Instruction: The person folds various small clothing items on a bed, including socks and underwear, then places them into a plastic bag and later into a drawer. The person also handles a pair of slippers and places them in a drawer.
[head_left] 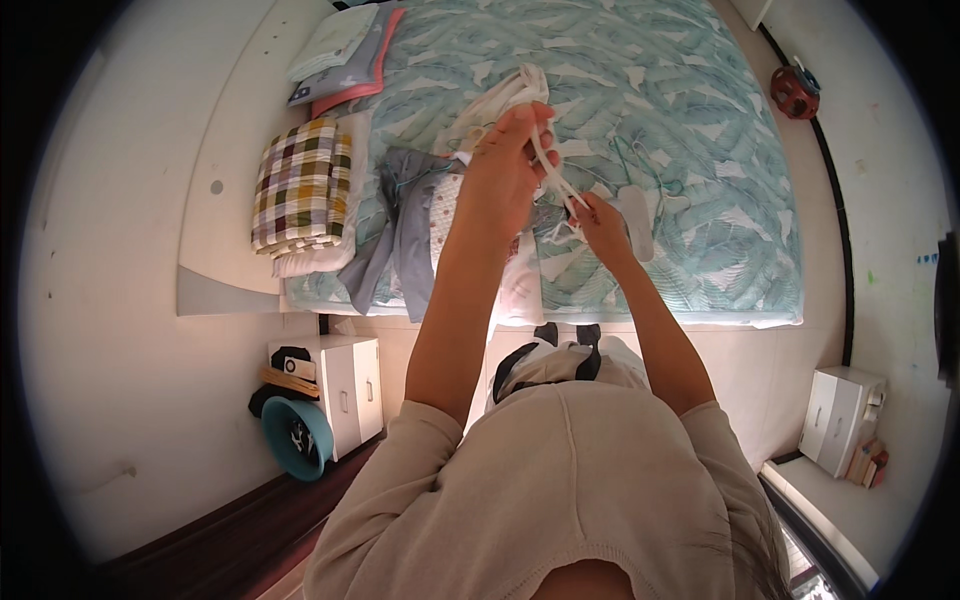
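Observation:
My left hand is raised over the bed, fingers curled round a white cord or narrow strap. A pale looped bundle shows just beyond that hand; whether it belongs to the same cord I cannot tell. The strip runs down to my right hand, which pinches it between thumb and fingers. Thin tangled cords lie under and beside the right hand. A long white rounded object rests on the sheet at its right. Grey clothing lies beneath my left forearm, with a patterned white cloth partly hidden.
The bed has a teal leaf-print sheet. On its left are a folded checked quilt and stacked pillows. A white cabinet and a teal basin stand at lower left, a small cabinet at right.

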